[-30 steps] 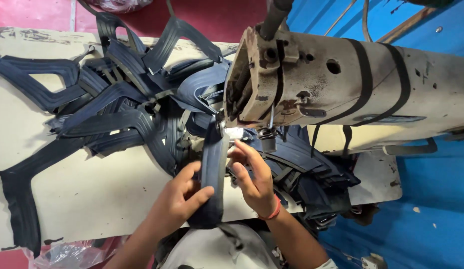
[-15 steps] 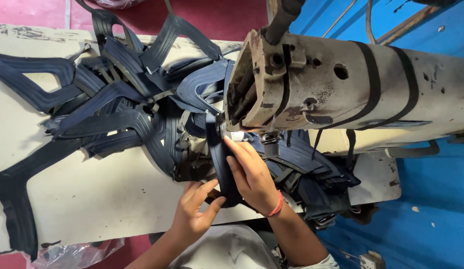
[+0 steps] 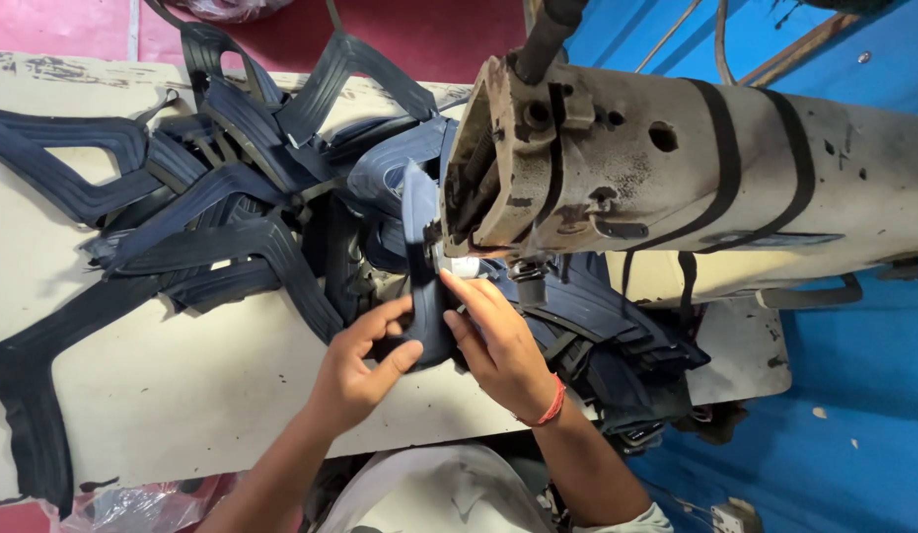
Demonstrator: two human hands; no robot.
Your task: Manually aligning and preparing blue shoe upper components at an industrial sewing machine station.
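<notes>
While both hands feed it, a dark strap sits under the worn cream sewing machine head (image 3: 676, 188).
Across the scuffed cream tabletop (image 3: 183, 395) sprawls a heap of dark navy ribbed strap pieces (image 3: 222, 227) — one padded navy strap (image 3: 422, 266) runs upright at the needle, the left hand (image 3: 355, 370) with fingers clamped on its lower end, the right hand (image 3: 498, 350) with fingers pressed together against its side.

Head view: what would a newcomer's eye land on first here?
The big worn sewing machine fills the upper right, its arm banded with black straps. Just below its head, the left hand and right hand pinch a dark blue strip that runs up under the machine. A tangled pile of similar dark pieces spreads over the pale table at left.
</notes>
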